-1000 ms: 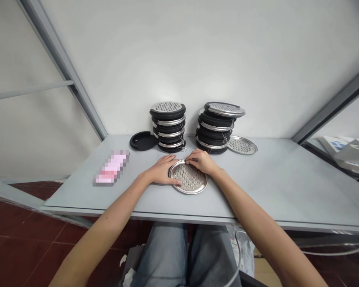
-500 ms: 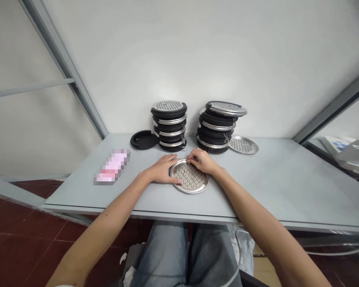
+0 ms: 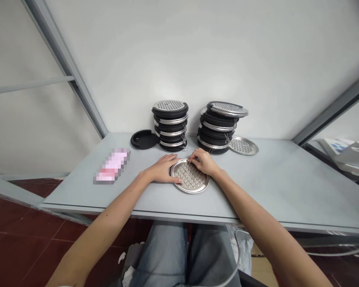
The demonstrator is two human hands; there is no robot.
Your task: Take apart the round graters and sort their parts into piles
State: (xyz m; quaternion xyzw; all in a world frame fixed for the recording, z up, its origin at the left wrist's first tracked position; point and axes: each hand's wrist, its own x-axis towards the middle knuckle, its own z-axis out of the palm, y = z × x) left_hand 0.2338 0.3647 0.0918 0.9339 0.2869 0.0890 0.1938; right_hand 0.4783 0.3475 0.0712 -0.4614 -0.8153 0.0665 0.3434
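Both hands on a perforated steel disc [image 3: 191, 179], lying flat on the bench [image 3: 257, 187].
Left hand [image 3: 160, 169] spread against its 9 o'clock rim; right hand [image 3: 204, 162] curled, pinching the 12 o'clock rim; left disc stack [image 3: 170, 127] and right disc stack [image 3: 218, 128] behind, around 12 o'clock.

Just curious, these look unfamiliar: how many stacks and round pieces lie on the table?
Stacks of black-and-steel discs: 2 (left stack, right stack)
Loose perforated steel discs: 2 (one nearest the person, one beside the right stack)
Loose black round lid: 1
Total: 5
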